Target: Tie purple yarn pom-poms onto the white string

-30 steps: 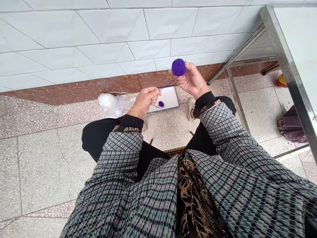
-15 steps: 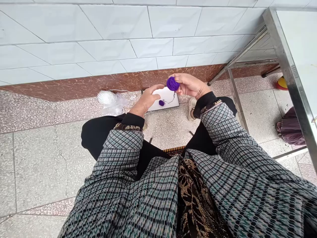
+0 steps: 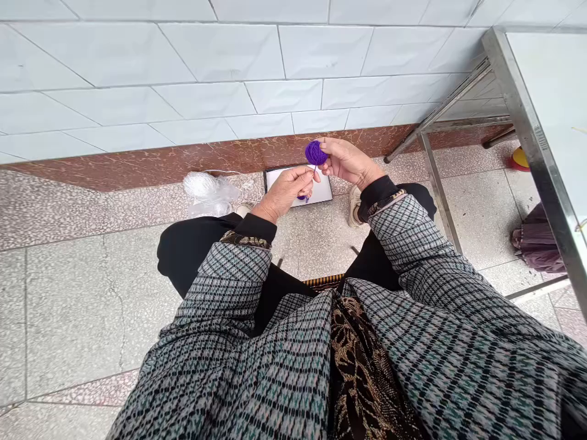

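A ball of purple yarn [image 3: 315, 153] is gripped in the fingers of my right hand [image 3: 347, 160]. From its underside a short purple strand [image 3: 315, 168] runs down to my left hand [image 3: 292, 188], whose thumb and fingers pinch it just below the ball. Under both hands a white board with a dark edge [image 3: 321, 194] lies on the floor. A smaller purple piece [image 3: 301, 197] shows there, mostly hidden behind my left fingers.
White yarn in clear plastic [image 3: 206, 189] lies on the floor at left, by the tiled wall [image 3: 238, 52]. A metal-framed table [image 3: 518, 91] stands at right, with a purple cloth-like item [image 3: 541, 241] and a red and yellow object [image 3: 520, 159] beneath.
My left hand has moved right and up towards the ball and closed on the yarn strand. My right hand has shifted slightly left with the ball.
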{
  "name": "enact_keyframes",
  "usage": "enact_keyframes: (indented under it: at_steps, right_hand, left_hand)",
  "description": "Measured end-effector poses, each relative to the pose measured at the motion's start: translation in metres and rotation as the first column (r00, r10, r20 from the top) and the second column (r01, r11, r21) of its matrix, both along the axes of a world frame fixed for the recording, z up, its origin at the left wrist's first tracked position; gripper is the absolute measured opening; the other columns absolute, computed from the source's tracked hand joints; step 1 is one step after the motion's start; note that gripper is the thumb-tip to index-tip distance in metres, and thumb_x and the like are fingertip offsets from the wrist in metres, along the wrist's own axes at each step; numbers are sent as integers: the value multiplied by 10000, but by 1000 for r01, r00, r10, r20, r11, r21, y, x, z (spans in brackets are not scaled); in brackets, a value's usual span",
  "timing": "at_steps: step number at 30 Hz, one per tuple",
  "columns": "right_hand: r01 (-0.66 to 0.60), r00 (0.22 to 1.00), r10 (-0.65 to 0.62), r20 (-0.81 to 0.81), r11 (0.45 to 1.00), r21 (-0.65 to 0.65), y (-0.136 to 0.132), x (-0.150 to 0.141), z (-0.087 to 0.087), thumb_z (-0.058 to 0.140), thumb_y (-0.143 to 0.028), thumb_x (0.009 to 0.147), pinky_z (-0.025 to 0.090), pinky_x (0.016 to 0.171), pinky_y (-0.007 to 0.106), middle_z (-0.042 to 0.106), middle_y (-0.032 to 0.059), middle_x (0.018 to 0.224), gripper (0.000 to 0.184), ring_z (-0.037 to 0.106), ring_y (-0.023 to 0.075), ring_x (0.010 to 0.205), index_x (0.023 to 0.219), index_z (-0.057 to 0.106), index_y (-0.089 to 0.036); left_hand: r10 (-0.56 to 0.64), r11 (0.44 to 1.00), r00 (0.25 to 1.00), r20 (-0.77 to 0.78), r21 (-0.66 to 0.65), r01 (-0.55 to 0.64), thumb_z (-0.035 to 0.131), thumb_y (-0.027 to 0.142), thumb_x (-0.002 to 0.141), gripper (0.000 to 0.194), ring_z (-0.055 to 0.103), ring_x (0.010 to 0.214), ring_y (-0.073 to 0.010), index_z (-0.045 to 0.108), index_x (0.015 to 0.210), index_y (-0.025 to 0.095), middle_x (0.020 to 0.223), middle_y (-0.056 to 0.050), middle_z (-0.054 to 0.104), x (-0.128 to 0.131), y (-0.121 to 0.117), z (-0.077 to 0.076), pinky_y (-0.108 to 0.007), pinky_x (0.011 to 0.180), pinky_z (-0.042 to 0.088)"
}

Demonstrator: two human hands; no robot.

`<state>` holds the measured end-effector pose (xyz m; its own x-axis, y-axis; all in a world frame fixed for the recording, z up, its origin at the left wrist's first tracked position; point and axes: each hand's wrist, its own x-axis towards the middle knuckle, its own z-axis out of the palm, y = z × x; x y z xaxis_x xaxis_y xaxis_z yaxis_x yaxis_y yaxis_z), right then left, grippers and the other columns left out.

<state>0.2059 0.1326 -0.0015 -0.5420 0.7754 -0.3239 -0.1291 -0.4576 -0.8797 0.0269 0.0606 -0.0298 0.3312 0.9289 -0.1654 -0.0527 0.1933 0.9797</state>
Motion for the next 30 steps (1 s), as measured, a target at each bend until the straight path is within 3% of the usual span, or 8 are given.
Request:
enact_keyframes:
  at_steps: [3, 6, 11, 15, 18, 20, 24, 30]
  right_hand:
    - [-11, 995, 10, -95, 1000, -8, 3, 1, -6, 738, -353, 1000, 473, 543, 168, 554, -43, 711, 261, 546, 86, 591, 980, 539, -185]
    - [-104, 991, 105, -87, 994, 22, 2, 5, -4, 735, -332, 1000, 470, 538, 169, 575, -39, 716, 235, 542, 78, 574, 991, 560, -176]
    - [-391, 896, 366, 252, 919, 58, -4, 11, 12, 723, -134, 942, 468, 521, 172, 649, -18, 747, 100, 543, 64, 535, 999, 641, -145]
    - [-487, 729, 368, 577, 871, 59, -10, 3, 12, 747, -36, 873, 452, 488, 179, 640, -16, 713, 157, 547, 75, 526, 916, 642, -144]
    - [-367, 648, 195, 736, 927, 78, -13, -8, 5, 760, -31, 872, 417, 434, 205, 621, -16, 694, 226, 534, 97, 495, 925, 588, -168]
    - [-242, 724, 114, 681, 966, 95, -15, -15, 1, 699, -13, 923, 435, 449, 194, 589, -33, 663, 211, 523, 94, 493, 947, 573, -180]
    - [-29, 908, 56, 416, 997, -72, -19, -25, 0, 554, -33, 1035, 497, 514, 164, 572, -42, 662, 179, 521, 68, 505, 924, 559, -174]
    - [105, 944, -66, 322, 989, -106, -17, -28, -2, 571, -108, 1075, 454, 480, 139, 577, -49, 668, 173, 513, 55, 488, 921, 532, -177]
  left_hand:
    - [-79, 997, 997, 24, 11, 78, 573, 205, 983, 220, 391, 526, -86, 659, 785, 163, 586, 44, 446, -1, 2, -8, -222, 592, 403]
    - [-75, 997, 995, -69, -22, 73, 582, 119, 918, 211, 422, 544, -79, 649, 722, 156, 635, 18, 534, 0, 4, -11, -209, 565, 372]
    - [67, 996, 973, -219, -49, -80, 524, 26, 821, 260, 392, 514, -82, 590, 608, 160, 556, 31, 489, -2, 9, -3, -212, 529, 322]
    - [86, 994, 950, -300, -36, -101, 492, 15, 752, 271, 408, 510, -92, 545, 537, 170, 505, 31, 459, -6, 12, 3, -217, 534, 330]
    - [73, 996, 945, -319, -34, -88, 489, 34, 734, 240, 420, 506, -94, 560, 551, 171, 507, 29, 479, -5, 12, 3, -221, 542, 345]
    - [54, 998, 943, -327, -13, -62, 490, 58, 734, 221, 438, 505, -100, 558, 560, 177, 507, 27, 488, -4, 11, 2, -227, 550, 362]
    - [85, 995, 926, -368, 81, -59, 488, 105, 730, 186, 480, 523, -118, 545, 575, 191, 511, 25, 515, -4, 11, 2, -240, 571, 395]
    - [60, 990, 881, -469, 140, 7, 515, 151, 742, 165, 485, 547, -124, 555, 587, 191, 538, 28, 525, -3, 9, 0, -243, 579, 398]
